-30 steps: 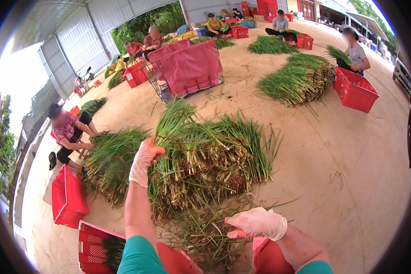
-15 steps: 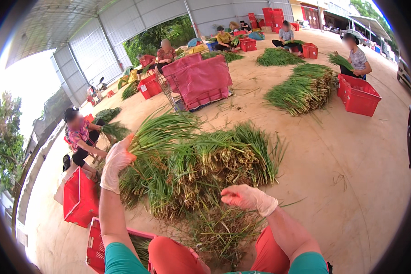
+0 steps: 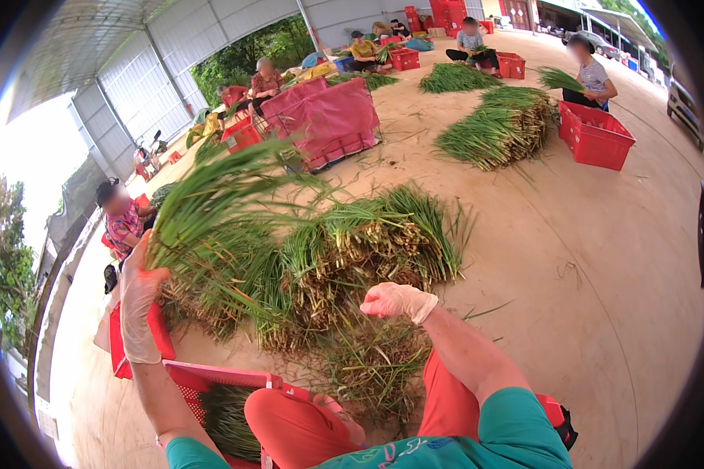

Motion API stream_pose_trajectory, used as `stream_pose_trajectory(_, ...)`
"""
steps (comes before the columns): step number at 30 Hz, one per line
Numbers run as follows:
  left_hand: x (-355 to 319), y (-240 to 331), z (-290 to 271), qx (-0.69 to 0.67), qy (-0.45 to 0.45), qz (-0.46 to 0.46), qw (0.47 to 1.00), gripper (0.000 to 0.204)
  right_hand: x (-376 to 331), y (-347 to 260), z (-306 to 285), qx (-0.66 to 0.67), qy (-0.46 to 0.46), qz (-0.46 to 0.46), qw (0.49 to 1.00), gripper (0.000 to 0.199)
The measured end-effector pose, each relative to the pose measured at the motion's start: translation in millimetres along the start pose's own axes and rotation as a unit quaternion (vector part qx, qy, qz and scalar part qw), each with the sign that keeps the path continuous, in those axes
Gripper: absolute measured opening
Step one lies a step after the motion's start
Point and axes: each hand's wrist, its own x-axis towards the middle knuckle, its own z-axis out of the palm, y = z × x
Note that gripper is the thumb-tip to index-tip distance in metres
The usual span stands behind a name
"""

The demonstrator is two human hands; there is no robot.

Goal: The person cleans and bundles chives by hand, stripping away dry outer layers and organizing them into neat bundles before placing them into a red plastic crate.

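Observation:
Raised at the left, my left hand (image 3: 139,293) in a pale thin glove is closed round a bunch of chive-like greens (image 3: 211,203). The long leaves fan up and to the right, blurred by motion. My right hand (image 3: 395,301), gloved too, has its fingers curled in front of the pile; whatever it holds, if anything, is hidden. Before me lies a heap of the same greens (image 3: 352,250), pale root ends facing me. Loose trimmings (image 3: 375,367) are strewn between the heap and my knees. By my left knee stands a red crate (image 3: 219,375) with greens inside.
Another red crate (image 3: 160,332) stands beyond the near one at left. A pink cloth-covered wire cage (image 3: 328,125) is behind the heap. At right are another stack of greens (image 3: 501,129) and a red crate (image 3: 596,134). Several people sit working around the concrete floor.
My left hand has swung the bunch left and toward me, leaves sweeping upward. My right hand's fingers have curled tighter. The view has shifted, and more of the near crate shows.

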Motion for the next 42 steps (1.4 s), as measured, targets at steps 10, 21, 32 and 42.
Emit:
stream_pose_trajectory(10,-23.1,-27.5,4.2,0.07,0.017,0.104,0.992,0.086,-2.0,-17.1,1.1,0.315,0.025,-0.054,0.947,0.031)
stream_pose_trajectory(21,-43.6,13.7,78.1,0.314,-0.09,0.188,0.926,0.09,-13.8,-44.5,20.3,0.488,-0.105,-0.136,0.855,0.034)
stream_pose_trajectory(32,-80.2,60.3,140.6,0.594,-0.069,0.454,0.66,0.08,-15.5,-50.7,22.0,0.622,-0.231,-0.257,0.703,0.097)
stream_pose_trajectory(42,-130.1,53.2,173.3,0.455,-0.178,0.398,0.777,0.077,-40.0,-80.6,3.6,0.667,0.003,-0.351,0.657,0.094)
